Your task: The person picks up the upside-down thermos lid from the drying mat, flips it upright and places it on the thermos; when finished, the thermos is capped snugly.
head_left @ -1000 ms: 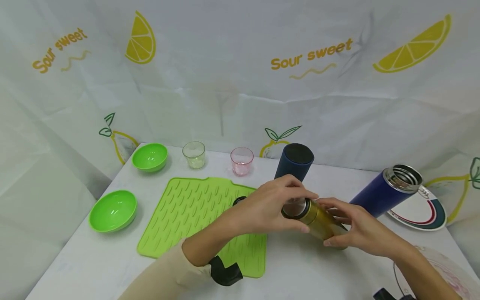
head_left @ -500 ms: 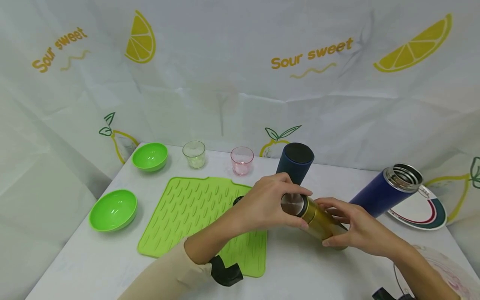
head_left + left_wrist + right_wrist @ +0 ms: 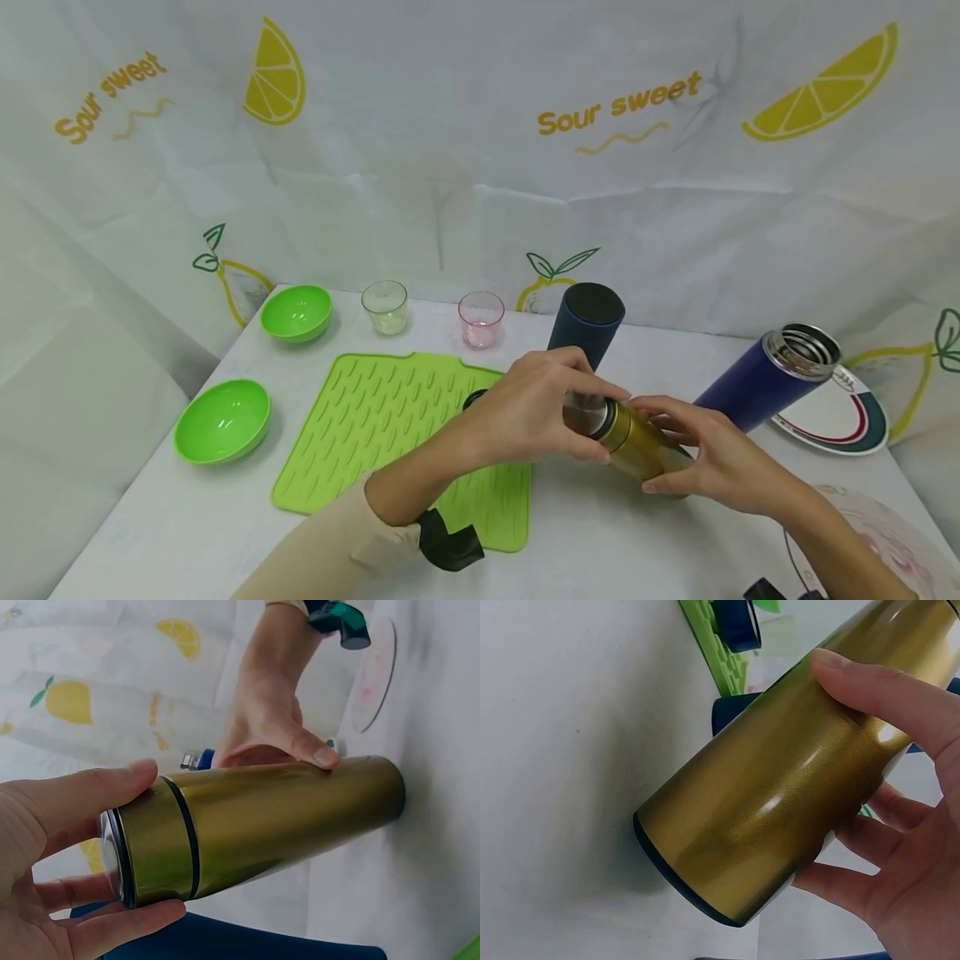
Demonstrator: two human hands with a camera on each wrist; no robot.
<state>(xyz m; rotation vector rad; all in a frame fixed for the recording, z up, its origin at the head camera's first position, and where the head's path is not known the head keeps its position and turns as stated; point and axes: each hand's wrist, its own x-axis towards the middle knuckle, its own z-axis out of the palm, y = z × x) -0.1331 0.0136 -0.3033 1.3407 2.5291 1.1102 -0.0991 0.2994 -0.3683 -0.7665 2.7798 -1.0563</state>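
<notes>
A gold thermos bottle [image 3: 637,446] leans over the white table in the head view, its top toward the left. Thumb and fingers of my left hand [image 3: 536,408] grip its steel-topped cap [image 3: 155,844]; a dark seam parts the cap from the body. My right hand [image 3: 720,458] holds the lower body, thumb on the near side and fingers round the far side. In the right wrist view, the bottle's dark-edged base [image 3: 686,881] is close to the table; whether it touches I cannot tell. A dark blue bottle [image 3: 588,321] with a black top stands just behind my left hand.
Right of the hands stands a blue bottle [image 3: 750,383] with an uncovered steel mouth, before a rimmed plate [image 3: 870,425]. A green ridged mat [image 3: 375,425] carries a blue cap [image 3: 735,626]. Two green bowls [image 3: 296,312] and two glasses, one pink [image 3: 482,321], stand left and behind.
My left fingers have shifted slightly on the cap. The right hand and the bottle keep nearly the same place, and the head view has moved a little.
</notes>
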